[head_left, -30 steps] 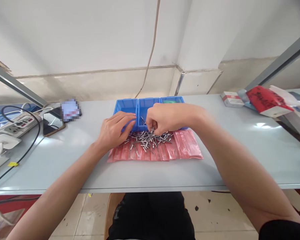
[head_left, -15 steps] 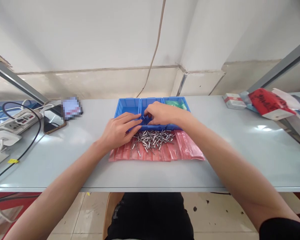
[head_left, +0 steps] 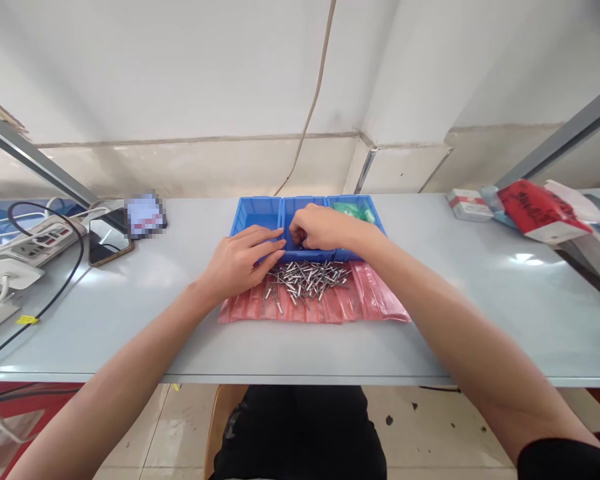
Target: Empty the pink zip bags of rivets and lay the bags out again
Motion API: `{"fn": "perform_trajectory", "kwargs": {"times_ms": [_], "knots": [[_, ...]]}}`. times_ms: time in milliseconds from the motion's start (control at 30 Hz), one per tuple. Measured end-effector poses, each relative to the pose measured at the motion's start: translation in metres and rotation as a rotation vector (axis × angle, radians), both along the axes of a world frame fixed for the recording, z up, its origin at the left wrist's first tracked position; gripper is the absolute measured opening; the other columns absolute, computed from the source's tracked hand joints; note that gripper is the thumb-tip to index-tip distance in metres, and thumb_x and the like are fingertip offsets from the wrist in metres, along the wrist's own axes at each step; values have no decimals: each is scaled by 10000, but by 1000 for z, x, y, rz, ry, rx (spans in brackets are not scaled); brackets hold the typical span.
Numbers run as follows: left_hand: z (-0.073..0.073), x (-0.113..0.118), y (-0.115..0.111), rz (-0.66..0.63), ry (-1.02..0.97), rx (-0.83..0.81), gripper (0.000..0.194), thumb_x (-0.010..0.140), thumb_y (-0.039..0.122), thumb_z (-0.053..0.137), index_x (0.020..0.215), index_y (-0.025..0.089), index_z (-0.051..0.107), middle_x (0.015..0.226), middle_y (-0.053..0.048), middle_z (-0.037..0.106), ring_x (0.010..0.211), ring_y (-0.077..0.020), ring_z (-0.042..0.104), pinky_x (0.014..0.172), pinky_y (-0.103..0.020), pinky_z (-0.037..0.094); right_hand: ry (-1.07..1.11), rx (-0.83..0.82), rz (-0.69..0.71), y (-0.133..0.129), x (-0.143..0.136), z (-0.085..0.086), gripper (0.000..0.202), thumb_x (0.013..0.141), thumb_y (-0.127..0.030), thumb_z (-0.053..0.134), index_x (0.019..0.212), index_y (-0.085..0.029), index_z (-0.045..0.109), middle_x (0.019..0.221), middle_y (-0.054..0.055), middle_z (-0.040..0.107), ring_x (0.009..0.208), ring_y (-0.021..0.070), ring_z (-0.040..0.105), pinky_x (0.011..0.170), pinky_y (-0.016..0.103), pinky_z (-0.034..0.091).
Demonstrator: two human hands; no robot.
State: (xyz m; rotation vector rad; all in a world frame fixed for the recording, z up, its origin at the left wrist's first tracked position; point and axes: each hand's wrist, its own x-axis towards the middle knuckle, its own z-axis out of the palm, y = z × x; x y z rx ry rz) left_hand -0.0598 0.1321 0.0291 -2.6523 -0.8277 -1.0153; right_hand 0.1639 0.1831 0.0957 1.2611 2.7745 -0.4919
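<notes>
Three blue plastic bins point(head_left: 307, 256) stand side by side on the table. My right hand point(head_left: 320, 227) reaches down into the middle bin, its fingers curled together; whatever they pinch, if anything, is hidden. My left hand point(head_left: 247, 259) lies with fingers stretched over the front of the left bin point(head_left: 258, 215), fingertips close to the middle one. Green and whitish plastic items point(head_left: 354, 211) show in the right bin. Just in front, a pile of silver blind rivets point(head_left: 305, 280) lies on overlapping pink plastic bags point(head_left: 380, 300).
To the left are a phone point(head_left: 109, 239), a power strip point(head_left: 47, 239) with plugs and a black cable point(head_left: 55, 305). At the right lie a small white and red box point(head_left: 469, 205) and a red package point(head_left: 539, 205). A wall rises behind the table point(head_left: 300, 353).
My right hand's fingers have moved slightly down in the middle bin, and the small dark thing seen at their tips is now out of sight. My left hand has stayed in place.
</notes>
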Motion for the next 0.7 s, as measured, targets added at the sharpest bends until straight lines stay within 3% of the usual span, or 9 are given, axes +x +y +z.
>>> {"fn": "perform_trajectory", "kwargs": {"times_ms": [100, 200, 300, 367, 500, 700], "knots": [[0, 0, 0, 5, -3, 2, 185, 976, 227, 653, 1127, 173, 746, 1222, -74, 760, 1049, -227, 744, 829, -365, 654, 10, -15, 23, 2, 11, 13, 378, 731, 27, 576, 980, -152, 797, 992, 62, 796, 866, 175, 688, 733, 263, 465], [0, 0, -1, 8, -4, 3, 185, 979, 230, 652, 1129, 177, 746, 1225, -71, 760, 1051, -223, 744, 838, -362, 653, -66, 120, -20, 2, 18, 19, 471, 758, 11, 597, 1153, -174, 774, 1115, 100, 776, 1031, 254, 674, 828, 330, 468], [0, 0, 0, 2, -5, 1, 184, 978, 225, 651, 1127, 174, 746, 1222, -73, 761, 1034, -223, 746, 835, -365, 655, -224, 228, -42, -1, 14, 16, 472, 781, -32, 658, 1215, -194, 754, 1086, 145, 758, 1177, 347, 606, 938, 452, 427], [0, 0, 0, 1, -11, 0, 182, 979, 224, 650, 1125, 173, 746, 1220, -74, 761, 1038, -226, 745, 846, -373, 655, -280, 232, -43, -3, 8, 14, 409, 768, -43, 690, 1147, -174, 774, 1030, 167, 748, 1181, 375, 592, 974, 510, 393], [-1, 1, 0, 4, -14, -8, 177, 983, 227, 643, 1115, 173, 748, 1216, -79, 762, 1039, -222, 744, 869, -377, 655, -252, 164, -3, -5, -2, 11, 281, 759, -47, 673, 979, -177, 788, 938, 111, 755, 973, 295, 659, 955, 484, 393], [-1, 0, 0, 9, -10, -10, 186, 986, 232, 637, 1124, 179, 749, 1220, -81, 760, 1049, -226, 743, 872, -382, 654, -134, -38, 79, -2, 1, 13, 365, 753, -28, 591, 1029, -184, 772, 941, 58, 775, 794, 185, 671, 648, 290, 436]]}}
